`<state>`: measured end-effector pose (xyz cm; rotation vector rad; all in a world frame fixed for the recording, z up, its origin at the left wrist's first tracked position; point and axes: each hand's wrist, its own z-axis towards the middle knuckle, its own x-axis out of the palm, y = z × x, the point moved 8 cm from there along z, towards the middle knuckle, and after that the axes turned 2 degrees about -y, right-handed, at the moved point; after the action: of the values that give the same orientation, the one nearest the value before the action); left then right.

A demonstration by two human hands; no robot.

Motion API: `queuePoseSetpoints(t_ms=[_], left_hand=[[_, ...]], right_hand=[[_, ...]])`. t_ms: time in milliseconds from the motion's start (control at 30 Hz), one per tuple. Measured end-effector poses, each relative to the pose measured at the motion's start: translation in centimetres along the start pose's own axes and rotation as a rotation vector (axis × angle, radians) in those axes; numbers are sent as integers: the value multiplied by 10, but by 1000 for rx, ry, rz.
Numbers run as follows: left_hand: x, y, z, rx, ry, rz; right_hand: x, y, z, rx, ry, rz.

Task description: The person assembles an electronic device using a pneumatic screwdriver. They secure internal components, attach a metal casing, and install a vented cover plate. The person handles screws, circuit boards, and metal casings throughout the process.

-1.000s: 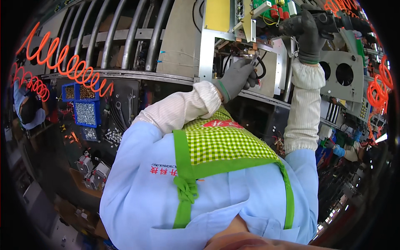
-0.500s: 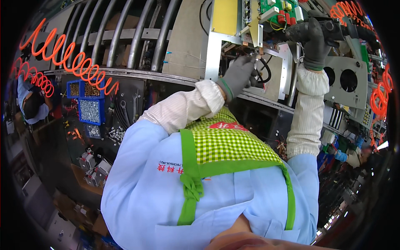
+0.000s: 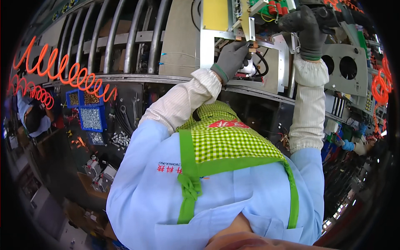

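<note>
Fastening looks midway: the left hand pinches a small copper terminal on the open electrical chassis, while at two o'clock the right hand grips a black power screwdriver, not yet lowered.

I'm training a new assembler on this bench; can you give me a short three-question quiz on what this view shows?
1. True or false: both hands wear dark gloves.
2. What does the right hand hold? A) black power tool B) blue bin C) orange hose
3. Fill in: the left hand touches a small part at the edge of the metal ____.

Key: 1 true. 2 A, the black power tool. 3 chassis; whether the left grip is closed on the part cannot be told.
</note>
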<state>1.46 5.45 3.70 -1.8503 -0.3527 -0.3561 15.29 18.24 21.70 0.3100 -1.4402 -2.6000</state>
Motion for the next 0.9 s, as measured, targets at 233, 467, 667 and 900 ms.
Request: queuePoseSetpoints(t_ms=[233, 467, 667, 900], left_hand=[[-6, -13, -5, 78, -24, 89], [-5, -5, -2, -2, -44, -1], [1, -24, -10, -18, -56, 26], [1, -22, -4, 12, -100, 68]], right_hand=[[5, -17, -5, 241, 197, 274], [0, -12, -1, 87, 81, 72], [-11, -6, -3, 16, 18, -52], [-8, -6, 0, -26, 18, -100]])
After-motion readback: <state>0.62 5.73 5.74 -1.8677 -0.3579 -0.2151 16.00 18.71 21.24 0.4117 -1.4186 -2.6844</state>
